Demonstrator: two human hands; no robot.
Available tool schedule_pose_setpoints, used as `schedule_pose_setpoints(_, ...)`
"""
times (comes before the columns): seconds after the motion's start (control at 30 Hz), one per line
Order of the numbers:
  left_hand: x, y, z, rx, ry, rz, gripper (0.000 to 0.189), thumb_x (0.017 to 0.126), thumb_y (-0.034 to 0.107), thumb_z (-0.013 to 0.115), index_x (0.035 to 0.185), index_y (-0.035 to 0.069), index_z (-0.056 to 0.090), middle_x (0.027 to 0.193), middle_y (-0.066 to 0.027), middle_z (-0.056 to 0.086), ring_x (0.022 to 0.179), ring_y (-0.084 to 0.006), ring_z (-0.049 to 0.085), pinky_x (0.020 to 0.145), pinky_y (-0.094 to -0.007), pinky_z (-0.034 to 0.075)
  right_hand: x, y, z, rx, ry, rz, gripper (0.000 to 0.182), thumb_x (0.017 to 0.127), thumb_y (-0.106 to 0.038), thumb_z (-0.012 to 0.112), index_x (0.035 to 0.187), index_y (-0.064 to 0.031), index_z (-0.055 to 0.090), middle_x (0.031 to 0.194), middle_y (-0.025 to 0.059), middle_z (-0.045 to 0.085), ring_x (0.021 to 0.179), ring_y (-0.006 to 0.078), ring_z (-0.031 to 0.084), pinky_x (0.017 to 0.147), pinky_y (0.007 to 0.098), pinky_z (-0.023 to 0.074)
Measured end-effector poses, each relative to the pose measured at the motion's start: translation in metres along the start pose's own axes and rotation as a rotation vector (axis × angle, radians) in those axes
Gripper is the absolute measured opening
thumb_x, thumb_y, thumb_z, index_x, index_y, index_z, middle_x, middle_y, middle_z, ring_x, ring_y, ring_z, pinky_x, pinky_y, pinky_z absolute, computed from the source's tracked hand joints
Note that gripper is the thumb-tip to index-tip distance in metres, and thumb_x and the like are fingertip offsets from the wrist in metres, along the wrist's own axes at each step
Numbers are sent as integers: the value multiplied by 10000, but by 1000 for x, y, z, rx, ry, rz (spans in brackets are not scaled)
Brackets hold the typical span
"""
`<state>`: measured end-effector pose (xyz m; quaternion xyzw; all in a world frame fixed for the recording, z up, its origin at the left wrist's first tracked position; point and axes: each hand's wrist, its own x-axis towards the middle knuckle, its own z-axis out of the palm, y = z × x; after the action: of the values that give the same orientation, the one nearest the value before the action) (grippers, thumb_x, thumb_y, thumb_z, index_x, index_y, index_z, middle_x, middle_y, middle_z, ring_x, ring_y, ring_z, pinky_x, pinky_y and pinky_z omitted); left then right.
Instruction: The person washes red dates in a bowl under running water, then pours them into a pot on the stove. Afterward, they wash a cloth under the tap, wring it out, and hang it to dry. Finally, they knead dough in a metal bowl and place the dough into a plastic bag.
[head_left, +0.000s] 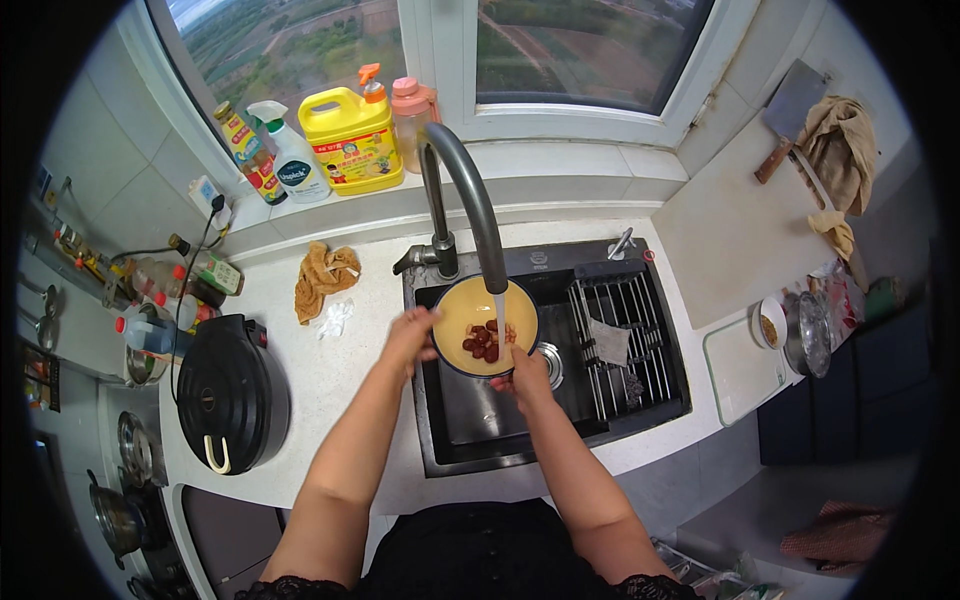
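A yellow bowl (457, 307) with a dark blue rim is held over the black sink (480, 416), under the grey gooseneck faucet (480, 202). Inside lie several red dates (480, 346) and pale pinkish kernels that look like peanuts (511, 332). A stream of water (500, 322) runs from the spout into the bowl. My right hand (525, 376) grips the rim at the lower right, thumb on top and fingers beneath. At the left side of the rim is my left hand (411, 339), its thumb at the edge and its lower fingers partly hidden.
A metal drying rack (622, 337) with a grey cloth spans the sink's right side. Left of the sink are a brown rag (322, 281) and a black electric appliance (232, 394). Bottles and a yellow jug (352, 142) line the sill. A cutting board (739, 225) bears a cleaver (793, 101).
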<state>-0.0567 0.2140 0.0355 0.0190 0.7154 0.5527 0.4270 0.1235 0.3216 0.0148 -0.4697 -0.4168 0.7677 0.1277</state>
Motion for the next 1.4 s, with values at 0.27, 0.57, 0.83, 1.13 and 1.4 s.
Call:
schedule_pose_setpoints(0.27, -18, -68, 23, -97, -76, -43, 249, 844, 50, 471, 1092, 55, 488, 950, -87, 619, 778, -186, 640, 579, -325, 543, -5, -10, -12, -887, 359, -725, 499, 831, -281, 623, 1227, -14, 476, 1077, 183, 536, 990, 327, 505, 828, 425, 412)
schedule_pose_setpoints(0.57, -33, -46, 21, 58, -44, 53, 336, 845, 131, 529, 1165, 39, 487, 911, -77, 603, 719, -158, 625, 532, -306, 537, 53, 6, -58, -612, 102, -106, 315, 804, -150, 541, 1059, 32, 575, 867, 173, 626, 715, 261, 635, 592, 382, 523)
schedule_pose_setpoints(0.83, 54, 12, -36, 140, 274, 392, 734, 850, 304, 630, 1395, -53, 292, 1371, -231, 418, 1288, -305, 392, 1059, -349, 305, 5, 1, -60, -507, 179, -123, 180, 833, -90, 460, 888, 51, 557, 609, 126, 587, 370, 180, 536, 317, 297, 400)
schedule_pose_setpoints(1.13, 20, -21, -2, -54, 73, 392, 834, 859, 304, 652, 1463, 24, 151, 1440, -215, 318, 1294, -275, 360, 1039, -385, 330, -14, 16, -69, -318, 69, -21, 169, 852, -106, 482, 913, 37, 549, 653, 118, 588, 367, 168, 514, 312, 272, 384)
schedule_pose_setpoints(1.4, -67, -104, 28, -616, -403, -170, 492, 735, -47, 482, 1225, -29, 451, 1176, -192, 560, 1027, -357, 602, 859, -528, 522, -35, 7, -51, -1131, 287, -532, 210, 851, -198, 596, 986, -40, 568, 801, 168, 620, 699, 299, 623, 615, 428, 513)
